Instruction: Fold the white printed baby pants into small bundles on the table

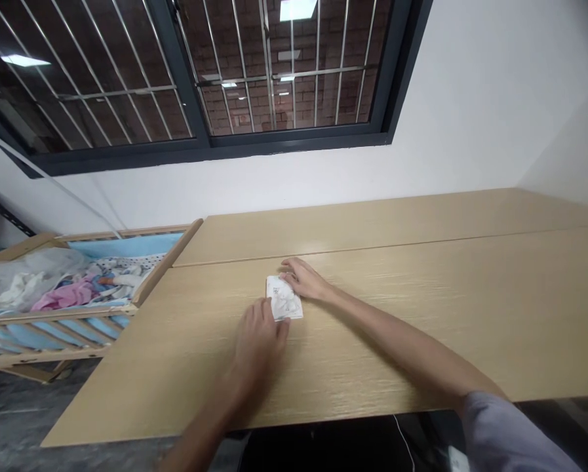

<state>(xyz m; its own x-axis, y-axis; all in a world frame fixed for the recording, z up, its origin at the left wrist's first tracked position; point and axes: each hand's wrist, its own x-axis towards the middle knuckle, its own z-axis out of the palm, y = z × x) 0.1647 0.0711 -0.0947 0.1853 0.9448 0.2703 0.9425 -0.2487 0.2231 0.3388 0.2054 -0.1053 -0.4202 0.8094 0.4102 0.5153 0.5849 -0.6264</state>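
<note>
While lying flat, the small folded white printed cloth (284,299) is being pressed onto the pale wooden worktop (421,314) by both flattened, open hands: left hand (258,339), right hand (305,280).

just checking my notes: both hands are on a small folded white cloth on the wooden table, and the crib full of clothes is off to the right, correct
Not quite. The head view shows the crib on the left of the wooden table, not the right. The rest holds: the left hand and right hand are both on the small folded white cloth.
</note>
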